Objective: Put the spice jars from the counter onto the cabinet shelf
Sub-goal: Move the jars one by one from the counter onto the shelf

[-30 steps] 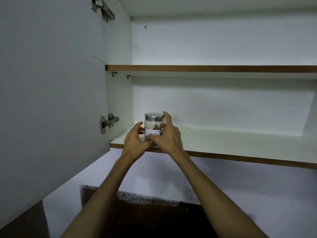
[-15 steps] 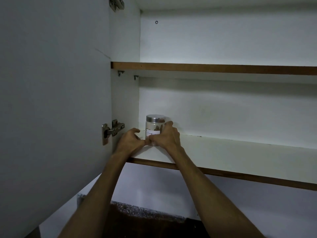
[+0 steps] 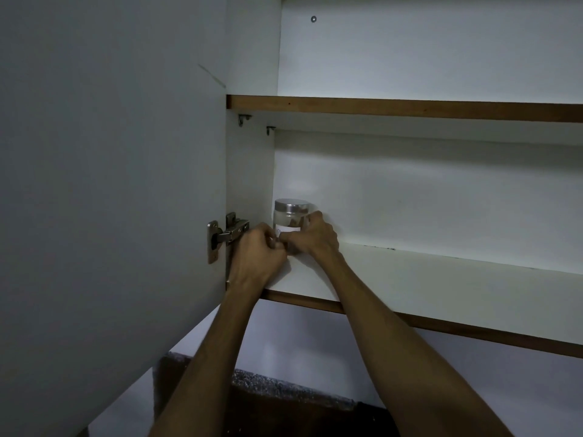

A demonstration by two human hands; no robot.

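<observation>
Gripped from both sides, low and left of centre in the frame: spice jar (image 3: 290,220), glass with a metal lid and a white label, standing upright on the lower cabinet shelf (image 3: 441,279) in its far left corner, close against the side wall and near the back panel. Right hand (image 3: 314,236) curled round the jar's right side, fingers closed on the glass just under the lid, brown contents visible between fingers and label. Left hand (image 3: 257,250) bunched at the jar's lower left, fingertips pressed in at the base beside the right thumb; exact contact hidden behind the knuckles. Both forearms reaching up from the bottom of the frame, crossing the shelf's brown front edge.

Just left of the left hand, a metal hinge (image 3: 225,236) joining the open cabinet door (image 3: 110,184), which fills the left of the frame. Above, across the upper middle, an upper shelf (image 3: 410,108) with the same brown edge. At the bottom centre, a dark speckled counter edge (image 3: 293,389) below the white wall.
</observation>
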